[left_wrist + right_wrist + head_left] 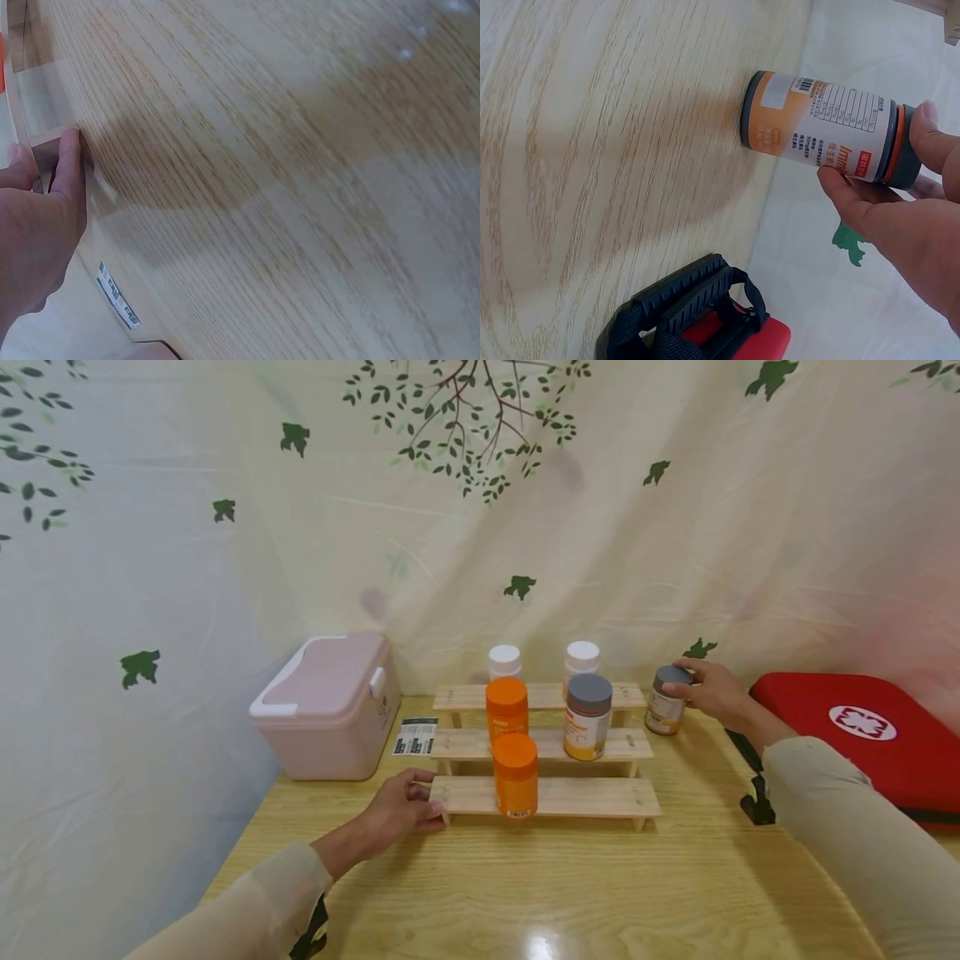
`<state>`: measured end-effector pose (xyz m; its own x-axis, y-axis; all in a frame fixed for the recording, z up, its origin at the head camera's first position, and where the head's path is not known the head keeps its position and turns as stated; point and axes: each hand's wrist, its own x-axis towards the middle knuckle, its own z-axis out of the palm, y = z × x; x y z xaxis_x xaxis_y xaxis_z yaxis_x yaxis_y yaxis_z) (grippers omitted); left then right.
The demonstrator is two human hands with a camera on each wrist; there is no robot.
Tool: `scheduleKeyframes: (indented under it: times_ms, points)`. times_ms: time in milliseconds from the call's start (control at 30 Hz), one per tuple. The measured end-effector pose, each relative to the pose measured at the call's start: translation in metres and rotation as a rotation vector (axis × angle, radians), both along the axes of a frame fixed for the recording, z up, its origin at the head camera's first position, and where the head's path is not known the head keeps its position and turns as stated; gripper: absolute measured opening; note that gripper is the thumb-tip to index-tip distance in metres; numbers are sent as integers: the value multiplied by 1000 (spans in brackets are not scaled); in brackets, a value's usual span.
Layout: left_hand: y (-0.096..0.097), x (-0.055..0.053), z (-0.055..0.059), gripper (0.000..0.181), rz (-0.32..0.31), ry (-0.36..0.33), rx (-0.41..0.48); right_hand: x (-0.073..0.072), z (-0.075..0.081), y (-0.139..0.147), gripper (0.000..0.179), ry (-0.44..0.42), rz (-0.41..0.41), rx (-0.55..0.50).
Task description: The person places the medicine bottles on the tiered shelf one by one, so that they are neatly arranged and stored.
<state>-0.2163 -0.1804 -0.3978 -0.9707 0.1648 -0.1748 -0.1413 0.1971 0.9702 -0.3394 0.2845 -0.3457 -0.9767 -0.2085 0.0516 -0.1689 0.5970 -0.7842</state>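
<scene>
A three-tier wooden rack [592, 795] stands on the table, and my left hand [397, 812] grips the left end of its lowest step. The left wrist view shows fingers of that hand [37, 232] against the rack's end leg. To the right of the rack, my right hand [708, 692] holds a grey-capped supplement bottle [664, 710] near its lid. In the right wrist view, thumb and fingers clasp the cap end of this white-and-orange bottle [817, 127]. Another grey-capped bottle [587, 727] stands on the middle step.
Orange bottles occupy the middle [507, 706] and lowest [516, 781] steps; two white-capped bottles [582, 658] stand at the back. A pink lidded box [322, 727] sits left, beside a printed card [415, 737]. A red first-aid case [862, 760] lies right, its black handle [697, 292] facing the table.
</scene>
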Motion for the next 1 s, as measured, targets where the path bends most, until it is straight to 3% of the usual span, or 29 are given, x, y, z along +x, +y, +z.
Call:
scheduleKeyframes:
  times_ms: [433,733,1000]
  points:
    - [-1,0,1,45,-32,6,25,11,7,10,72,37,-17,45]
    - [-2,1,1,45,-21,3,6,49,32,21,70,87,11,159]
    - [-1,1,1,45,-5,-3,-2,87,45,26,64,140,20,170]
